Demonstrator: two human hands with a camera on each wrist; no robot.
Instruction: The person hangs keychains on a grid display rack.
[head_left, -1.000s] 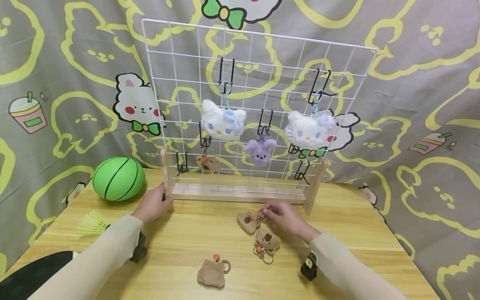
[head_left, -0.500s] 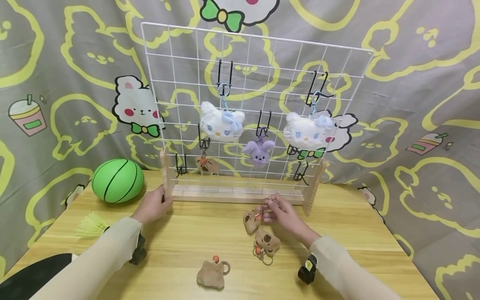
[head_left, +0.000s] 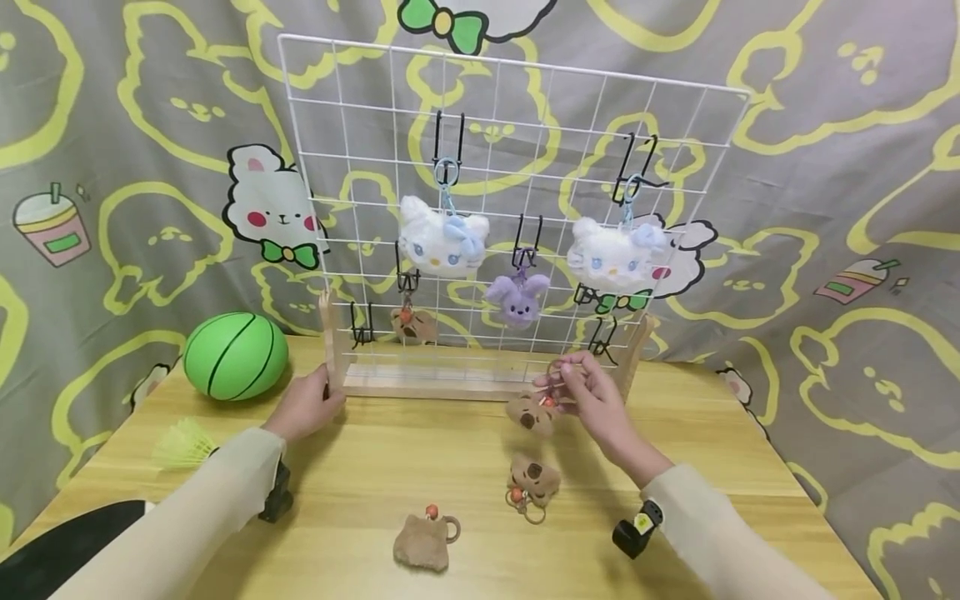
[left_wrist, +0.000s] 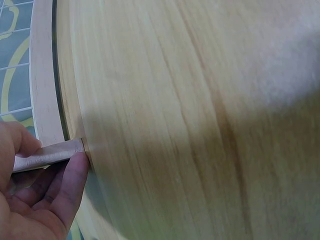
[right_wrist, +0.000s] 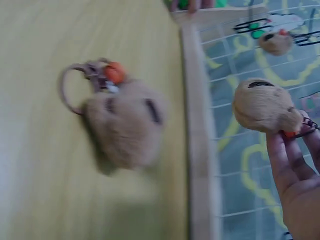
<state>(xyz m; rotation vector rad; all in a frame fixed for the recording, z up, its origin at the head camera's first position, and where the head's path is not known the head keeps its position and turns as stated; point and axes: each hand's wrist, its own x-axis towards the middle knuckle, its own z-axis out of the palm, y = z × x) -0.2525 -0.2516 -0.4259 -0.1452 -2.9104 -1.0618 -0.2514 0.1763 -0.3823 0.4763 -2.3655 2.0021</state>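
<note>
The right hand pinches a brown plush keychain (light and soft, by its look) at its ring, likely the surest hold, raised toward the back edge of the counter, wrist angled in from the front right corner. Well apart, the left hand grips the left end of the wooden stand.

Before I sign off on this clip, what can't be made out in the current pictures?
Head: the face of the front brown plush, turned away from the camera.
Head: the foot of the right wooden support, behind the right hand.
Head: the full black object, cut off by the left edge.
Head: the tip of the yellow shuttlecock, behind the left sleeve.
</note>
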